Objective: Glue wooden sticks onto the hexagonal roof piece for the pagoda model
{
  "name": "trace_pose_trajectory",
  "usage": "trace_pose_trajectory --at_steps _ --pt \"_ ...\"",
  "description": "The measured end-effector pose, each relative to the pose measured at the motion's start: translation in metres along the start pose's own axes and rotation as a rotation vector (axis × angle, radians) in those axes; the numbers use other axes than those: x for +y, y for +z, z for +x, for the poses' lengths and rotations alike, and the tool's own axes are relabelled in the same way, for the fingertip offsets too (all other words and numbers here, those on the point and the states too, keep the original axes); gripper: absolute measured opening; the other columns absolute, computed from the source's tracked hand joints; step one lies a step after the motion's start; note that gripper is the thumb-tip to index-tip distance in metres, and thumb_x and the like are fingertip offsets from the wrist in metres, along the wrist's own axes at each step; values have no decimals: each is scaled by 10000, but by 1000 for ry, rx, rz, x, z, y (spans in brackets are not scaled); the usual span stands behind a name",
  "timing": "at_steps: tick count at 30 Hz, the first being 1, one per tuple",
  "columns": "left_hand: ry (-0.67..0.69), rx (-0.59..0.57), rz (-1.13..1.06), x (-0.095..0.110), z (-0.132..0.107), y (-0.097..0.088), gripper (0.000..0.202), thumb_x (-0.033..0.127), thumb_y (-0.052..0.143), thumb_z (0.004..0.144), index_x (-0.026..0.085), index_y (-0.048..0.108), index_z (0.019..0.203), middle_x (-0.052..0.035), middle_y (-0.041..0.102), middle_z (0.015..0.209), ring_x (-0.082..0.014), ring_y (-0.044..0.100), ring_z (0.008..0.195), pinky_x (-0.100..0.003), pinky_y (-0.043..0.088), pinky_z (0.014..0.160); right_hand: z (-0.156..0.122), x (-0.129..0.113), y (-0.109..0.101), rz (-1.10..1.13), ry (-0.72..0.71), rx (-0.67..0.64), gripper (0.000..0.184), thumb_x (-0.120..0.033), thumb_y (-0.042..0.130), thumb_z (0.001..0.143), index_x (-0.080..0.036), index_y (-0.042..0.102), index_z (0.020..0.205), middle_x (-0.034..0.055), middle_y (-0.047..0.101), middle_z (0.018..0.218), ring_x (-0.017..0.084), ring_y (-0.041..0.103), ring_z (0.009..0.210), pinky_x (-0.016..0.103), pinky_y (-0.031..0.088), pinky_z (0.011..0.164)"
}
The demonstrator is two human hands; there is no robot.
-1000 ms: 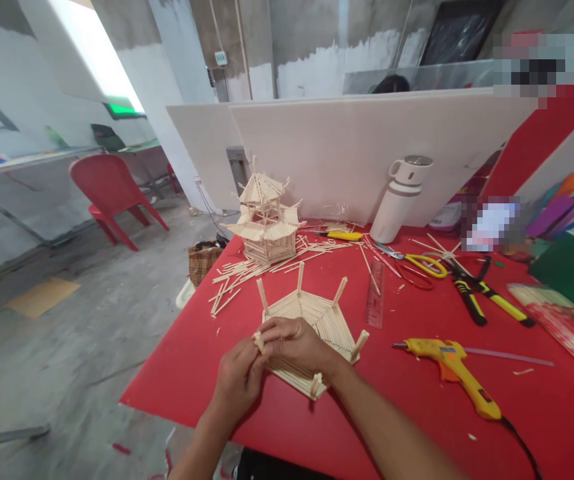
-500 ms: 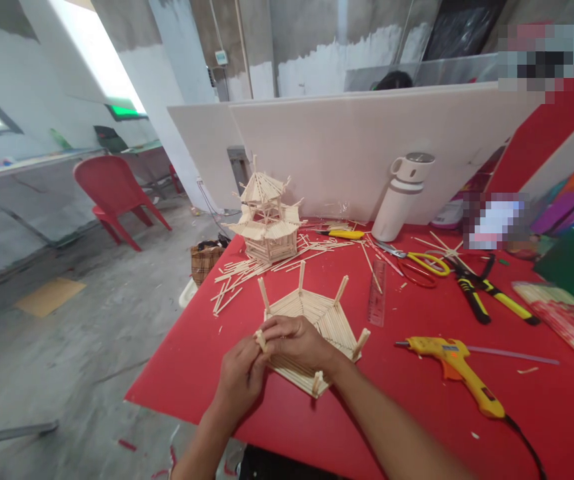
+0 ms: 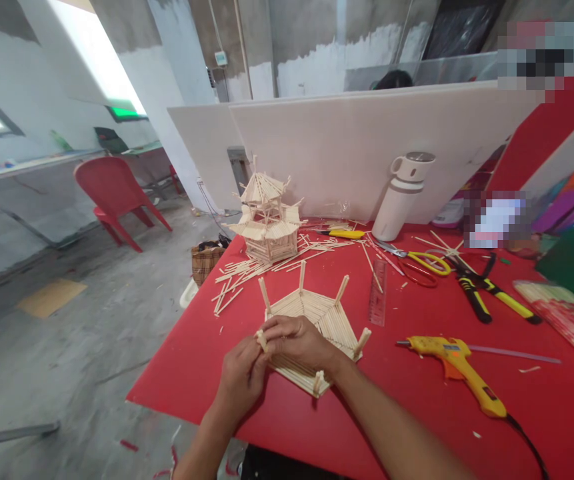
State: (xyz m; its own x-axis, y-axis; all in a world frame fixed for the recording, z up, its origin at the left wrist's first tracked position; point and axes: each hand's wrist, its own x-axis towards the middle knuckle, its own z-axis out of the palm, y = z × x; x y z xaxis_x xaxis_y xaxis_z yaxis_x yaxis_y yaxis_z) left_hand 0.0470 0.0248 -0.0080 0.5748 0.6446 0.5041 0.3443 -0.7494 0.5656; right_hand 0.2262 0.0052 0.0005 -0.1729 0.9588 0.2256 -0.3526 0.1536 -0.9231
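A flat hexagonal base made of wooden sticks [image 3: 317, 313] lies on the red table [image 3: 417, 413], with short upright posts at its corners. My left hand [image 3: 241, 380] and my right hand [image 3: 299, 343] meet at its near left corner. Both pinch one upright stick post [image 3: 261, 340] there, fingers closed round it. My right palm rests over the front of the base and hides part of it. A finished stick pagoda [image 3: 265, 217] stands farther back on the table.
Loose sticks [image 3: 247, 270] lie scattered by the pagoda. A yellow glue gun [image 3: 454, 363] lies to the right, with a ruler [image 3: 377, 293], scissors [image 3: 419, 262], pliers [image 3: 481, 293] and a white flask [image 3: 401, 197] behind. A white partition [image 3: 367, 140] backs the table. The table's left edge drops to the floor.
My hands stay at the same corner post. Only the view has shifted slightly.
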Motion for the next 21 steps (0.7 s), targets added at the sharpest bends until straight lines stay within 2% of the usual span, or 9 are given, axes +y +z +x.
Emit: trace_pose_trajectory --at_steps 12,17,21 --pt "24 -2 7 1 1 -1 178 197 467 940 187 633 1004 -77 685 828 -197 659 765 -283 519 676 0 -2 -1 3 -17 -10 176 -320 815 743 -263 807 909 32 685 960 153 639 891 294 499 850" --pt "25 5 9 3 3 -1 187 196 471 937 182 645 1005 -86 700 868 -205 675 822 -285 529 722 0 1 -1 9 -20 -17 178 -286 811 750 -266 805 927 30 679 967 149 635 891 287 493 849" --pt "28 3 15 2 2 0 186 179 471 931 180 647 991 -80 699 853 -196 672 794 -274 525 708 0 3 -1 23 -25 -19 159 -300 811 749 -263 808 904 31 682 965 154 636 895 290 494 854"
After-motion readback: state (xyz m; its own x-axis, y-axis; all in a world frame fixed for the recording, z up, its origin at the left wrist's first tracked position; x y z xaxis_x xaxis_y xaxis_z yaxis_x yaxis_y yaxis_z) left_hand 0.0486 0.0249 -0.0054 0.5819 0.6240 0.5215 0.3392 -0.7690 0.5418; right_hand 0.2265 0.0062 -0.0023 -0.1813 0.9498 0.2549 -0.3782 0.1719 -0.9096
